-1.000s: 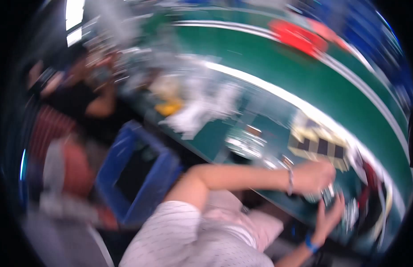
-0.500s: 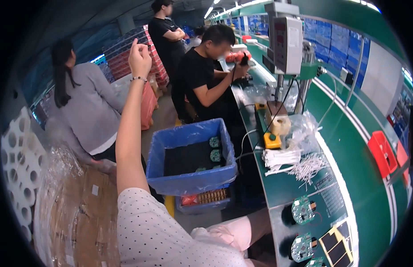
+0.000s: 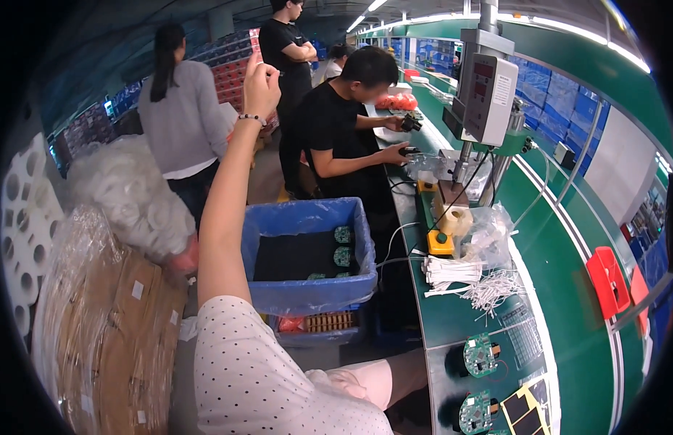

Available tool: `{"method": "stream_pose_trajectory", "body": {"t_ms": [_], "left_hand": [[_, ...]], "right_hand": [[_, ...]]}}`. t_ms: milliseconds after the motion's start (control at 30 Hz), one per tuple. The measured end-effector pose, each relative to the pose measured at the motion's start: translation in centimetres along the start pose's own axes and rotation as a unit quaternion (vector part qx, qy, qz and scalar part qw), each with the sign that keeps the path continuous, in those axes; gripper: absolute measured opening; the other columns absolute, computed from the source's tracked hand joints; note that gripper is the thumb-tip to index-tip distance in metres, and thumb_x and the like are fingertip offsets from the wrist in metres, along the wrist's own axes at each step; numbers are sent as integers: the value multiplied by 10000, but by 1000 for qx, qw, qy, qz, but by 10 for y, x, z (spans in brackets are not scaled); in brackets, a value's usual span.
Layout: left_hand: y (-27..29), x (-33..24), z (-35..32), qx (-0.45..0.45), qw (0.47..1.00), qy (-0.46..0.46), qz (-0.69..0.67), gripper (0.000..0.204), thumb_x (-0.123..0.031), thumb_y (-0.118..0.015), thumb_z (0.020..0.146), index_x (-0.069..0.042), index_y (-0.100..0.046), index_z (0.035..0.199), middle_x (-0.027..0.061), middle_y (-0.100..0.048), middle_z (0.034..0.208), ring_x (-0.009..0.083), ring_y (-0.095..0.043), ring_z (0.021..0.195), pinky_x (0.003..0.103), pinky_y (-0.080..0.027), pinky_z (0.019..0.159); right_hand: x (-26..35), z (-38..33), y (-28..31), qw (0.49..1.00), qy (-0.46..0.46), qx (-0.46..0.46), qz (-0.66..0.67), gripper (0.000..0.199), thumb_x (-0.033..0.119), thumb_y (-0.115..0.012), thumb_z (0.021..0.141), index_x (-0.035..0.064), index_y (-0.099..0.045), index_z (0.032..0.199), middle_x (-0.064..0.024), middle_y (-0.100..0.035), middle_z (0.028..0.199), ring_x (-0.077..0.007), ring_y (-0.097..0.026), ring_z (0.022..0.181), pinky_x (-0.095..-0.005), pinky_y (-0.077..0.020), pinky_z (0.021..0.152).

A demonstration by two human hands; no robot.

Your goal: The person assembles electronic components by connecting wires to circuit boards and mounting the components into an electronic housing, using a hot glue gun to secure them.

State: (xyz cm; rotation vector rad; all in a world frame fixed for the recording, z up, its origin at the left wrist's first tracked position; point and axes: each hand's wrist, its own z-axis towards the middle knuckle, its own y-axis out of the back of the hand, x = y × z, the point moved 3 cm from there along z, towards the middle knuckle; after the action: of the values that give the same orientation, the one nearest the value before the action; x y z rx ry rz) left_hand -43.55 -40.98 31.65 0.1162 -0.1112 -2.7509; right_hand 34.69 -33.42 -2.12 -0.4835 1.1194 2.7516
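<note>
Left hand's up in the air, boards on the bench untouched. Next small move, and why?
Probably lower the left hand toward the round green circuit boards on the bench. The hand is raised, fingers curled, holding nothing visible, far from the boards; the right hand is out of view.

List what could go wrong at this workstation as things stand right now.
1. The left hand is raised high, away from the bench, and the right hand is out of view, so the round green circuit boards near the bench edge sit unwatched and might get knocked off.
2. The loose white wire bundle spreads beside the yellow button box; strands may snag or slide into the blue lined bin.
</note>
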Motion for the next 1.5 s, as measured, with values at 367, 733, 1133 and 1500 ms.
{"method": "stream_pose_trajectory", "body": {"t_ms": [367, 733, 1133, 1500], "left_hand": [[-14, -73, -58, 42, 950, 102, -293, 62, -37, -499, 841, -14, -535, 886, 127, -496, 1117, 112, -564, 737, 214, -467, 676], [19, -543, -260, 512, 424, 30, -746, 65, 67, -549, 743, 29, -539, 794, 112, -549, 857, 137, -533, 716, 238, -443, 659], [78, -680, -364, 609, 455, -136, -635, 91, -119, -629, 647, -38, -610, 611, 86, -588, 901, 255, -528, 855, 352, -407, 761], [66, -681, -366, 640, 469, -185, -580, 129, -188, -630, 697, -61, -648, 699, 86, -552, 1041, 256, -458, 1000, 394, -291, 847]], "right_hand": [[-4, 7, 32, 975, -177, 24, 133, 449, 360, -661, 739, 55, -548, 1049, -139, -528, 1110, -293, -513, 1001, -409, -405, 865], [-17, 16, 31, 917, -206, 137, 314, 479, 67, -665, 559, 26, -546, 1021, -110, -491, 1184, -326, -445, 1032, -386, -363, 896], [-20, -14, 36, 906, -256, 107, 320, 490, 54, -651, 543, 47, -575, 1026, -87, -500, 1187, -296, -454, 1038, -380, -362, 890], [-19, -18, 29, 906, -259, 95, 322, 504, 54, -651, 507, 58, -571, 1004, -75, -493, 1169, -269, -439, 1046, -379, -363, 835]]}}
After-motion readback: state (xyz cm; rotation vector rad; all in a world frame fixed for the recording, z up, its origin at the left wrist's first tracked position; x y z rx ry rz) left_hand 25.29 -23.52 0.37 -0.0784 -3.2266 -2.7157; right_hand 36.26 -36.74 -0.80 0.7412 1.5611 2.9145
